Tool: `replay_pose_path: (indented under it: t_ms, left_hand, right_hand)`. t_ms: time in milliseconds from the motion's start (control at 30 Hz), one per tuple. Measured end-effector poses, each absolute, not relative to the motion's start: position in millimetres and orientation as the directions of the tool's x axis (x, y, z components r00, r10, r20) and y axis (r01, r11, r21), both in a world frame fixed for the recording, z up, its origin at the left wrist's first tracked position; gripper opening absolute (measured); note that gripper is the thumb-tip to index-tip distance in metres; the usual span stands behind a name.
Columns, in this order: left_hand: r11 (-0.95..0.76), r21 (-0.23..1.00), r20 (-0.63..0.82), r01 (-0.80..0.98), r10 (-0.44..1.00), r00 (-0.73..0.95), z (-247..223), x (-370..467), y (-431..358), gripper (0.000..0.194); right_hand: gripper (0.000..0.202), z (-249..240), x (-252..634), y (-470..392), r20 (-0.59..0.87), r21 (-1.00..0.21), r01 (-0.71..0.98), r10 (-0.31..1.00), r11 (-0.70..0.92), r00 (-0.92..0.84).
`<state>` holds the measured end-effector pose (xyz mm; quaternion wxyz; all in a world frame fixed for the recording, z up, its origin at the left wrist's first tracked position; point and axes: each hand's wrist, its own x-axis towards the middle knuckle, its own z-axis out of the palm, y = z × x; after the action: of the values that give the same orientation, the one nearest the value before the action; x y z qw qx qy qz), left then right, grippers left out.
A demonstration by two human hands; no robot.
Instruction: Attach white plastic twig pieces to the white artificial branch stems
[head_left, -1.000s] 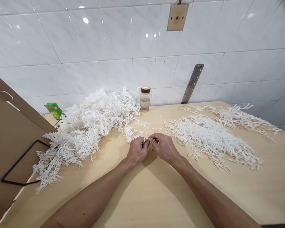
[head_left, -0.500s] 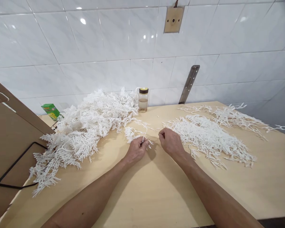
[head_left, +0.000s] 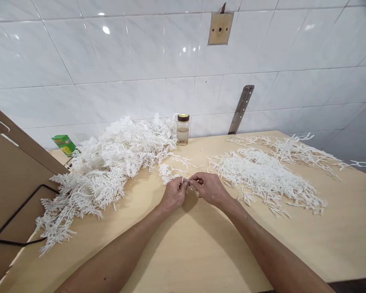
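Observation:
My left hand (head_left: 174, 193) pinches a small white branching sprig (head_left: 169, 173) between thumb and fingers. Its twigs stick out beyond the hand toward the left pile. My right hand (head_left: 210, 188) meets the left one, its thumb and fingertips closed at the tip of the same sprig; the exact contact is partly hidden by the fingers. To the left lies a big heap of white branching sprigs (head_left: 110, 158). On the right is a flat pile of short white twig pieces (head_left: 262, 179), and behind it lie thin, mostly bare white stems (head_left: 305, 150).
A lidded jar (head_left: 183, 129) of cloudy liquid stands against the tiled wall. A green box (head_left: 64, 145) is behind the left heap. At the left edge are a brown cardboard panel (head_left: 15, 171) and a black wire frame (head_left: 9, 215). A perforated metal strip (head_left: 240, 110) leans at the wall.
My right hand has moved left from beside the right pile and closed on the sprig's tip at my left hand. The left hand has kept its hold.

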<state>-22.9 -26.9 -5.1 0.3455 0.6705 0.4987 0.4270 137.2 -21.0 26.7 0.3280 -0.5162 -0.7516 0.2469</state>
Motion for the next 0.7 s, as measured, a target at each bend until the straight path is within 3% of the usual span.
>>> replay_pose_path:
  t_ms: [233,400,600,667,700]
  left_hand:
    - [-0.259,0.855,0.221,0.450,0.966,0.136,-1,-21,-29,0.022]
    - [-0.319,0.773,0.278,0.548,0.947,0.160,-1,-19,-34,0.020]
    - [-0.482,0.592,0.389,0.646,0.873,0.295,-10,-14,-43,0.018]
    - [-0.471,0.548,0.381,0.691,0.876,0.295,-10,-13,-46,0.018]
    - [-0.458,0.533,0.377,0.711,0.881,0.285,-10,-12,-47,0.019]
  right_hand:
    - [0.015,12,131,-20,0.381,-0.467,0.763,0.881,0.446,-0.281]
    - [0.017,8,147,-6,0.451,-0.335,0.901,0.887,0.274,-0.102]
    - [0.016,15,202,14,0.509,-0.486,0.873,0.823,0.033,0.252]
    - [0.019,19,205,11,0.420,-0.631,0.772,0.873,0.084,0.249]
    - [0.020,22,203,8,0.331,-0.712,0.689,0.931,0.138,0.155]
